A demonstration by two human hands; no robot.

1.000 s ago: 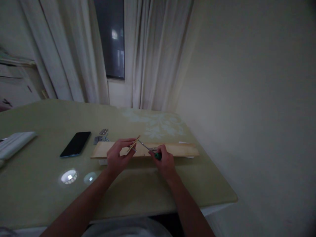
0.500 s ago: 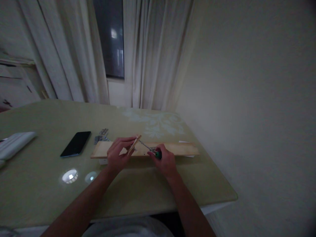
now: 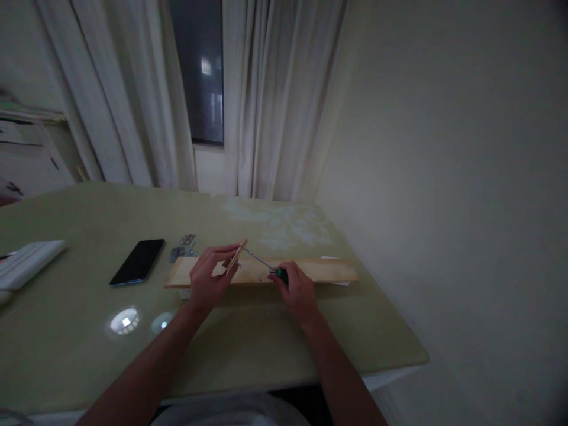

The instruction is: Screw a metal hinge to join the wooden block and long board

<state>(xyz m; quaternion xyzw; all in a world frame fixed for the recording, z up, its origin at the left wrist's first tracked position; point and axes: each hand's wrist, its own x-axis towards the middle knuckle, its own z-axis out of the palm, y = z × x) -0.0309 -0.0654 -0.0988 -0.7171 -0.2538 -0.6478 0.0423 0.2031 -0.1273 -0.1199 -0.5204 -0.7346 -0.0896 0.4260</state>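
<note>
My left hand [image 3: 209,280] pinches a small thin piece of wood [image 3: 235,255] and holds it tilted up over a long wooden board [image 3: 323,269] that lies flat on the green table [image 3: 80,296]. My right hand [image 3: 296,291] is closed round the green handle of a screwdriver [image 3: 280,273]. Its thin metal shaft runs up and to the left, and its tip meets the small piece of wood. Both hands hover just in front of the board's middle.
A black phone [image 3: 138,261] lies left of the board, with small metal brackets [image 3: 183,247] beside the board's far left end. A white flat object [image 3: 27,261] sits at the table's left edge. Curtains, a dark window and a wall stand behind.
The small piece of wood and the screwdriver tip have shifted slightly left and up. Both hands kept their grips.
</note>
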